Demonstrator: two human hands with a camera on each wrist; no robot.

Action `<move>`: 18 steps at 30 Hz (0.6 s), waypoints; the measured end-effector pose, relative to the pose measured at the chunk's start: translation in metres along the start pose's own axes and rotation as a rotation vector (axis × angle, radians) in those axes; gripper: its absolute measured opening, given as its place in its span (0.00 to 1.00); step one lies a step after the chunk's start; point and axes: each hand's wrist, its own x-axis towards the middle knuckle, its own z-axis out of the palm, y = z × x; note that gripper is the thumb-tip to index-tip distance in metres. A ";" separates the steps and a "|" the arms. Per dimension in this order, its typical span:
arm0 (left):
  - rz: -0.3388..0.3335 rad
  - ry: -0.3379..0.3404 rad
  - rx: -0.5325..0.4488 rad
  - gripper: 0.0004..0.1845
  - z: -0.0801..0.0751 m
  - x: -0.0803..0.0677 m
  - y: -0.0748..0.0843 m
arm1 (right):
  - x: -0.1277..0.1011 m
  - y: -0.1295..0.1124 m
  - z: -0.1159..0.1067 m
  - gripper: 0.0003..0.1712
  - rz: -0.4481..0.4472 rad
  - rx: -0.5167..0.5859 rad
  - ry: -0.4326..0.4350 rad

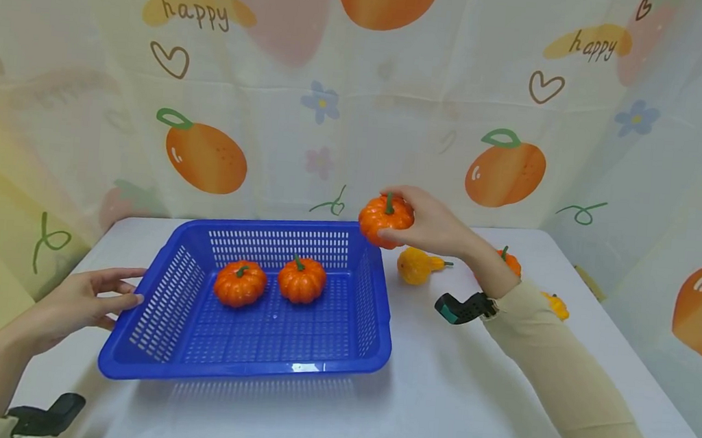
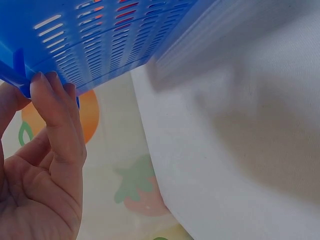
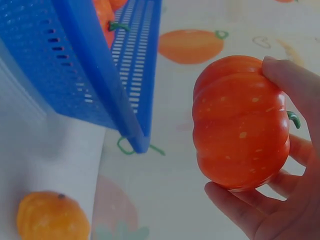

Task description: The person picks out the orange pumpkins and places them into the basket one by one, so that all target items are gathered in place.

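Note:
In the head view my right hand (image 1: 428, 221) holds a small orange pumpkin (image 1: 381, 229) in the air beside the right rim of a blue basket (image 1: 240, 374). Thumb and fingers span the pumpkin (image 3: 242, 125) from opposite sides in the right wrist view, its green stem toward the palm. My left hand (image 1: 81, 301) pinches the basket's left rim; the left wrist view shows fingertips (image 2: 42, 82) under the edge and the thumb on the other side. Two more orange pumpkins, a left one (image 1: 240, 284) and a right one (image 1: 301, 280), sit inside the basket.
Right of the basket, a yellow gourd (image 1: 415, 266) lies on the white table (image 1: 435, 404). Another orange pumpkin (image 1: 510, 262) is partly hidden behind my right forearm, with a small yellow gourd (image 1: 556, 306) farther right. A printed curtain (image 1: 357, 144) hangs behind the table.

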 end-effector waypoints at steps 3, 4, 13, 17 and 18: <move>0.004 0.001 -0.001 0.36 0.000 0.000 0.000 | 0.005 -0.005 0.003 0.38 -0.028 -0.008 -0.007; 0.005 0.001 -0.001 0.36 0.000 0.000 0.000 | 0.006 -0.007 0.004 0.38 -0.038 -0.011 -0.010; 0.006 0.003 -0.005 0.36 0.000 0.000 0.000 | 0.019 -0.022 0.018 0.37 -0.100 -0.026 -0.050; 0.011 0.007 -0.005 0.36 0.000 -0.001 0.001 | 0.024 -0.026 0.022 0.37 -0.120 -0.017 -0.067; 0.010 0.007 -0.003 0.36 0.000 -0.001 0.001 | 0.026 -0.027 0.023 0.37 -0.121 -0.020 -0.070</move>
